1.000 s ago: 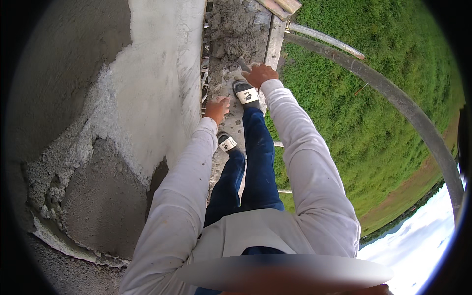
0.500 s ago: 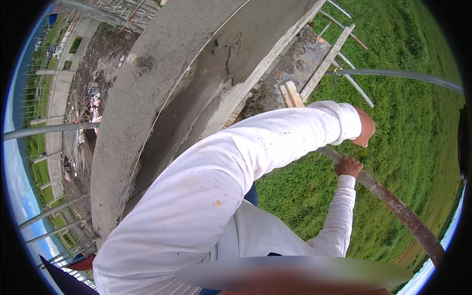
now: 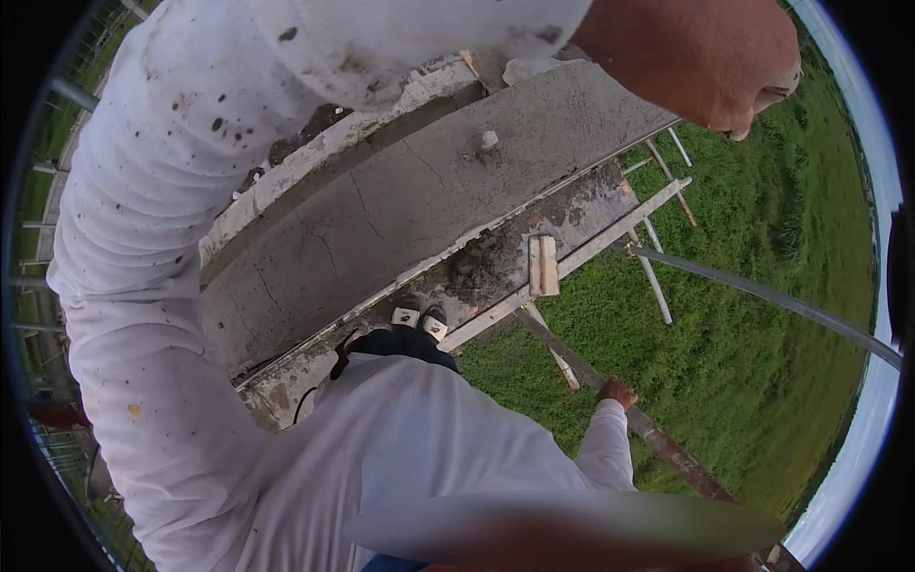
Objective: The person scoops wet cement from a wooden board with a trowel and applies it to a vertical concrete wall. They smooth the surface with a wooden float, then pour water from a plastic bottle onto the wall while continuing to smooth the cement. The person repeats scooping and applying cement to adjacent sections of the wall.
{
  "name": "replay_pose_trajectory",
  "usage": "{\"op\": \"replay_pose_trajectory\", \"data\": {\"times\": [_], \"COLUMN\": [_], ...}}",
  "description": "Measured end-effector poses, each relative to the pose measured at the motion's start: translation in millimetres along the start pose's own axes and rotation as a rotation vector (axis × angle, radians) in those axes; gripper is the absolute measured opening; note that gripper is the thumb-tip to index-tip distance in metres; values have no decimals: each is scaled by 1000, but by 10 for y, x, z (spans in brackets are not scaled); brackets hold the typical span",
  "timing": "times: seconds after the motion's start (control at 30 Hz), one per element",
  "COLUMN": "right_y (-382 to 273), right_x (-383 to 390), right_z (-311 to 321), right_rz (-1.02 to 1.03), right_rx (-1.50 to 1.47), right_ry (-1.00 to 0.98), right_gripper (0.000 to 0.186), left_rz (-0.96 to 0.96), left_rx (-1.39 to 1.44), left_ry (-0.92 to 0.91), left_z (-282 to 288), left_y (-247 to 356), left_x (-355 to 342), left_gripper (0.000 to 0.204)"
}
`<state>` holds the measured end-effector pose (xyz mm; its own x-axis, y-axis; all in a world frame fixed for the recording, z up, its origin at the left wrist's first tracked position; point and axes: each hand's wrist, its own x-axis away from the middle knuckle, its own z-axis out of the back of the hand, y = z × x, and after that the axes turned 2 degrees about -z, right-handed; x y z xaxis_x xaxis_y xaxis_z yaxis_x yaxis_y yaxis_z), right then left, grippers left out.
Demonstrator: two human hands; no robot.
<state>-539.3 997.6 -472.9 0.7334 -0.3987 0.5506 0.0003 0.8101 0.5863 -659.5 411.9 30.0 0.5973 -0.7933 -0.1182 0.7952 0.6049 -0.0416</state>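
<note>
My left arm, in a spattered white sleeve, is raised across the upper left. My left hand (image 3: 691, 62) is close up at the top right, its fingers curled; whatever they may hold is hidden. Lower down, my right hand (image 3: 618, 391) is closed around a rusty scaffold pole (image 3: 672, 453). Between the two hands, a short pale wooden block with a raised strip (image 3: 543, 265) rests at the outer edge of a narrow ledge. A dark heap of wet mortar (image 3: 474, 270) lies beside it on the ledge.
My feet in sandals (image 3: 419, 319) stand on the narrow ledge (image 3: 581, 214). Alongside runs a curved, cracked concrete channel (image 3: 381, 200) with a small lump (image 3: 489, 140) in it. A long plank (image 3: 620, 224) edges the drop to grass (image 3: 762, 286). A grey pipe (image 3: 762, 291) crosses the right side.
My left arm has swung up and nearer the view, its hand now at the top. The view has tilted down, bringing my feet into sight. My right hand still grips the pole.
</note>
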Motion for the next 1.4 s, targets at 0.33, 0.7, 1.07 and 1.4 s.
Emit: {"op": "replay_pose_trajectory", "data": {"times": [0.33,0.7,1.07,1.4], "right_y": [-422,-1878,-2822,-2923], "right_x": [452,1327,345,-339], "right_z": [2475,6833,7333,7223], "right_rz": [271,982,675,784], "right_rx": [-1210,-119,784,1089], "right_ry": [807,1043,251,177], "right_gripper": [37,36,44,53], "left_rz": [1064,788,809,770], "left_rx": [392,562,434,582], "left_ry": [-530,107,64,109], "left_z": [-673,-1475,-1614,-1627], "left_y": [-433,255,288,265], "left_x": [2148,1699,1691,1715], "left_gripper": [55,103,115,119]}}
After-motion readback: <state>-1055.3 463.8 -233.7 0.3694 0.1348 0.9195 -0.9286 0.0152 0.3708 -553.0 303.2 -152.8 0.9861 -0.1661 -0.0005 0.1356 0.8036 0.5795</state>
